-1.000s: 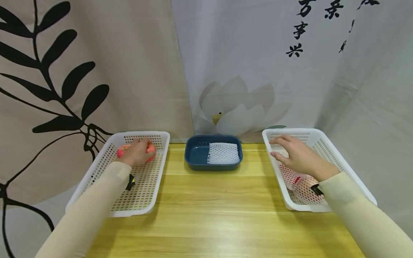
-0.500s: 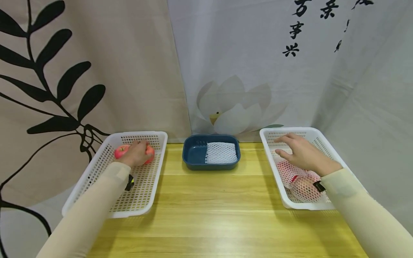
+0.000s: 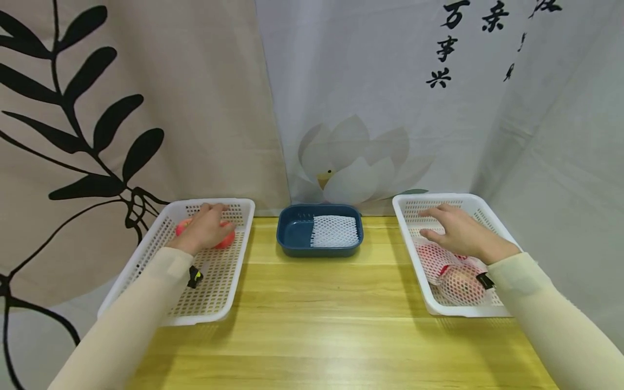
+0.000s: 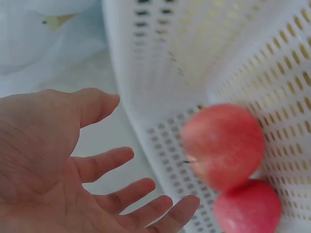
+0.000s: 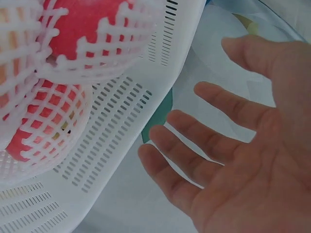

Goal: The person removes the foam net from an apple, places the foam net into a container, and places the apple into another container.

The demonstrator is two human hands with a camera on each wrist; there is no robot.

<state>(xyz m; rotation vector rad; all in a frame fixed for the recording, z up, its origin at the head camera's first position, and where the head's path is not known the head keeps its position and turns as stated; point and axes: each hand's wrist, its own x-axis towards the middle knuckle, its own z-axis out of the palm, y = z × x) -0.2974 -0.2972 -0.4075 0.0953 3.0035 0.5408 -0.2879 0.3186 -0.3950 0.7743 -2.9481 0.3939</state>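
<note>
My left hand (image 3: 207, 227) is over the left white basket (image 3: 207, 303), fingers loosely spread and holding nothing. Two red apples lie below it in the basket. In the left wrist view, the nearer apple (image 4: 223, 145) and the other apple (image 4: 249, 208) touch each other, apart from the fingertips. Above the right white basket (image 3: 473, 312) hovers my right hand (image 3: 460, 233), thumb and fingers apart, nothing in it. Several apples in white foam nets sit in that basket; the right wrist view shows one netted apple (image 5: 51, 119) beside another (image 5: 92, 34), clear of the fingers.
Between the baskets, a dark blue tray (image 3: 294, 233) stands at the back of the wooden table (image 3: 331, 319) with a flat white foam net (image 3: 335, 231) in it. A printed curtain (image 3: 356, 81) hangs right behind the tray and baskets.
My left hand, earlier bent down round the right-hand apple, has come up off it with its fingers loosened. The apple stays in the basket. My right hand has shifted only slightly.
</note>
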